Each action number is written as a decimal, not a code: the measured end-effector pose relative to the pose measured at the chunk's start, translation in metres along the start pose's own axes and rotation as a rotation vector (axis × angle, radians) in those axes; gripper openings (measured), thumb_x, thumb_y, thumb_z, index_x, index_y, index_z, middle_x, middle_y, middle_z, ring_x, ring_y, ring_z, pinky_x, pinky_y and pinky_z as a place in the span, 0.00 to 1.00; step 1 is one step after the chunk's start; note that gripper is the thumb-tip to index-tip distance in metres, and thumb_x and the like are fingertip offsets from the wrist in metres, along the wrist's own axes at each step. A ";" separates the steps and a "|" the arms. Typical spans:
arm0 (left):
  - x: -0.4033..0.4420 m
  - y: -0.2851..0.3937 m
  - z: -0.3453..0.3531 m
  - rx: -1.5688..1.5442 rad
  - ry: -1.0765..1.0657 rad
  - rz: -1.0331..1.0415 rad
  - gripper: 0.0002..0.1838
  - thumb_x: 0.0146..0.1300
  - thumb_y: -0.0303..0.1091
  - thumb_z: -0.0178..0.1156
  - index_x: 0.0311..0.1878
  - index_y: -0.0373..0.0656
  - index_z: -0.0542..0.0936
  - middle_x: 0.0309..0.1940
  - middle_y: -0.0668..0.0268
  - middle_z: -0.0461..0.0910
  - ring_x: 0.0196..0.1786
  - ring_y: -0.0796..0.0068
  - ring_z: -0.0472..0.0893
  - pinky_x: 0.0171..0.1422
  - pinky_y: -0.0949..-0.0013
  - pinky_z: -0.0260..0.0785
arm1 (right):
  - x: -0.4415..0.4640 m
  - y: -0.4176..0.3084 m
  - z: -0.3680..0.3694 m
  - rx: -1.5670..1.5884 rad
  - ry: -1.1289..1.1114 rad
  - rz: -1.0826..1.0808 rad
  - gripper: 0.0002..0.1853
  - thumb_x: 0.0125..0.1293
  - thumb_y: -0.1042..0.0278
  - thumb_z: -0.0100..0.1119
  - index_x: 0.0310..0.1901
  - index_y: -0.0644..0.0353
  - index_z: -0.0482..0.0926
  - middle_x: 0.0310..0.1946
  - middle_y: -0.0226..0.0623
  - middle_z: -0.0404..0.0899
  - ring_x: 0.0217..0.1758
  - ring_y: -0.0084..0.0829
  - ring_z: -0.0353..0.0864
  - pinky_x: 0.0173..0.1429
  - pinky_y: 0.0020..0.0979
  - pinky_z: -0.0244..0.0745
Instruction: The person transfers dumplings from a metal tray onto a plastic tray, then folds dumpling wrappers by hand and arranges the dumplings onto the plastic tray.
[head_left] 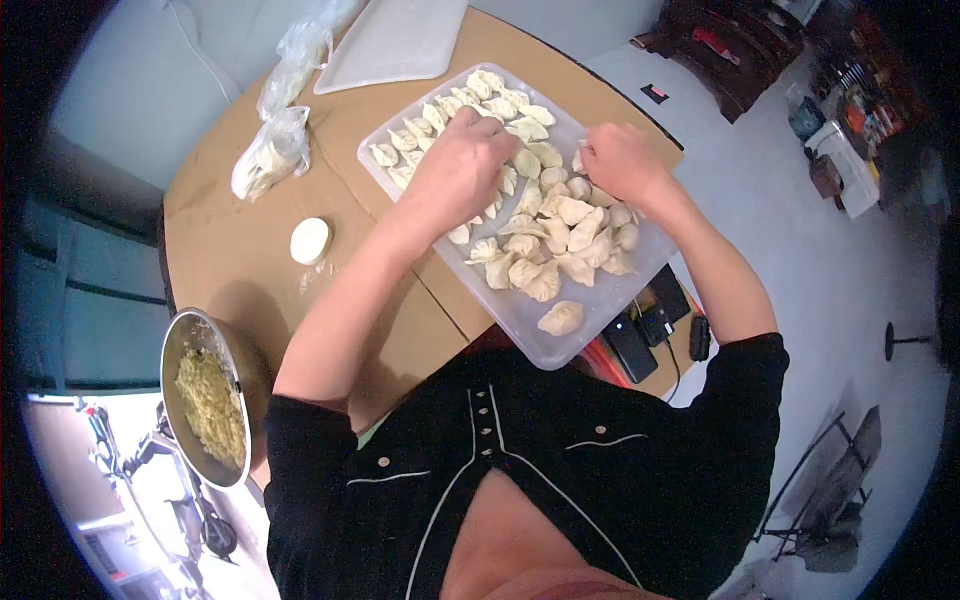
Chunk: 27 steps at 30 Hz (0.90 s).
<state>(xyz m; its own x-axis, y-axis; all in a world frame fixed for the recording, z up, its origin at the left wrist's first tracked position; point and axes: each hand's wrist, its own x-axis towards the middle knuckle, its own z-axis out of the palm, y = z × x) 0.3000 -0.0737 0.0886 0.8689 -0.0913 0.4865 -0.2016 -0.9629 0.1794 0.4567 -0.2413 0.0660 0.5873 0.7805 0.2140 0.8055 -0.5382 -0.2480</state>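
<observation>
A translucent plastic tray (545, 348) full of pale dumplings (575, 225) lies in front of me. At its upper left the dumplings stand in rows; toward the right and lower middle they are heaped loosely. My left hand (462, 165) is over the rows, its fingers curled down, and whatever they grip is hidden beneath them. Near the tray's right edge, my right hand (625, 165) is closed, with a bit of a dumpling (579, 157) showing at its fingertips. One dumpling (560, 318) sits apart near the tray's lower corner.
A metal bowl of filling (210, 405) stands at the table's left edge. A stack of round wrappers (311, 240) and a plastic bag (272, 155) lie left of the tray. Another white tray (390, 45) is at the back. Phones and a cable (640, 340) lie close to my right elbow.
</observation>
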 end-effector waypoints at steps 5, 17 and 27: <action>0.022 -0.005 0.025 0.050 -0.018 0.087 0.13 0.45 0.18 0.56 0.37 0.36 0.81 0.31 0.58 0.77 0.41 0.56 0.73 0.49 0.61 0.70 | 0.003 0.003 -0.002 -0.033 0.035 -0.066 0.12 0.59 0.67 0.53 0.26 0.68 0.78 0.29 0.54 0.79 0.37 0.54 0.79 0.44 0.50 0.72; 0.026 -0.004 0.027 0.037 -0.083 0.095 0.01 0.47 0.21 0.58 0.26 0.36 0.77 0.27 0.58 0.76 0.38 0.58 0.73 0.46 0.61 0.68 | 0.006 -0.006 0.005 -0.104 0.019 -0.062 0.10 0.61 0.66 0.54 0.33 0.66 0.76 0.27 0.53 0.80 0.35 0.53 0.81 0.38 0.50 0.75; 0.026 -0.008 0.021 -0.036 -0.120 0.101 0.03 0.45 0.19 0.56 0.24 0.36 0.77 0.25 0.57 0.76 0.36 0.56 0.74 0.46 0.62 0.68 | 0.010 -0.015 -0.001 -0.072 -0.018 -0.105 0.07 0.56 0.76 0.53 0.33 0.68 0.79 0.32 0.56 0.80 0.38 0.52 0.83 0.41 0.47 0.77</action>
<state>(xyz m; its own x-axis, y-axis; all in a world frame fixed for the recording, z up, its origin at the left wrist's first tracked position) 0.3342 -0.0736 0.0819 0.8908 -0.2193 0.3980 -0.3050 -0.9378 0.1660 0.4505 -0.2253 0.0727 0.4983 0.8391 0.2182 0.8665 -0.4740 -0.1565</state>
